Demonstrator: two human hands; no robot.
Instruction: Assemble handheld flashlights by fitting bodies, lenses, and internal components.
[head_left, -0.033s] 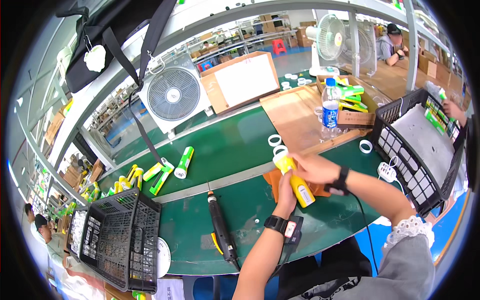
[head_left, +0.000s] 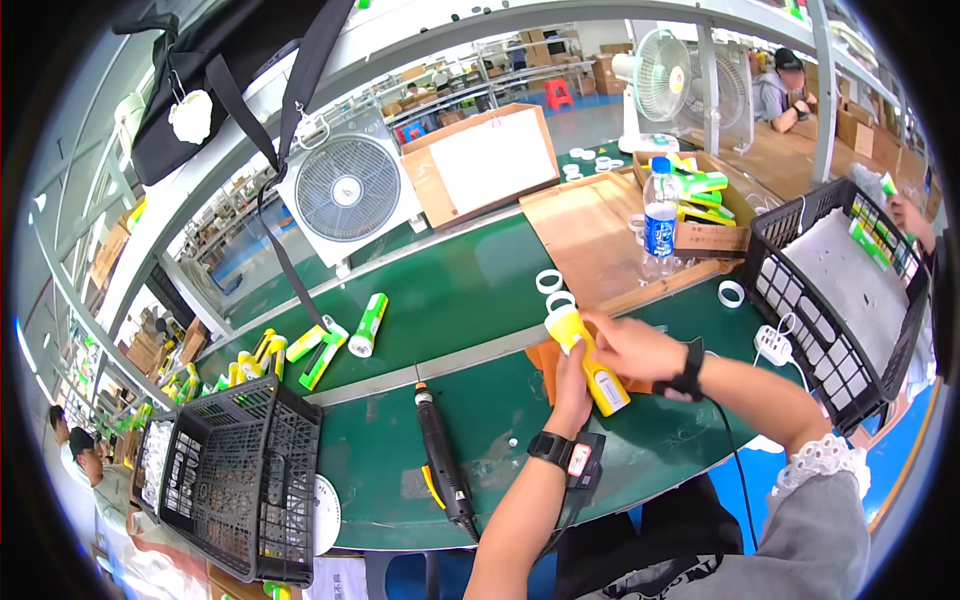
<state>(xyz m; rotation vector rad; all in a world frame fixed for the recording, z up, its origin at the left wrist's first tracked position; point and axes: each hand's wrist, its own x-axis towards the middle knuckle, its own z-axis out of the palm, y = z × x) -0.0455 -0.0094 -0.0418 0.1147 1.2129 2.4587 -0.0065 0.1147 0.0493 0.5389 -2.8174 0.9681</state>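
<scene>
I hold a yellow torch-shaped tube (head_left: 598,375) over the green table (head_left: 450,300), tilted with its wide end up and to the left. My left hand (head_left: 572,388) grips its body from below, with a black watch on the wrist. My right hand (head_left: 632,345) closes on it from the right and wears a black wristband. A white ring (head_left: 560,299) sits right at the tube's wide end. An orange mat (head_left: 546,362) lies under the hands.
A black power screwdriver (head_left: 440,465) lies left of my left forearm. Black mesh baskets stand at the near left (head_left: 240,480) and the right (head_left: 835,330). A green-and-white tube (head_left: 367,323), a water bottle (head_left: 659,215), loose white rings (head_left: 731,293), a power strip (head_left: 773,344) and a fan (head_left: 350,190) are around.
</scene>
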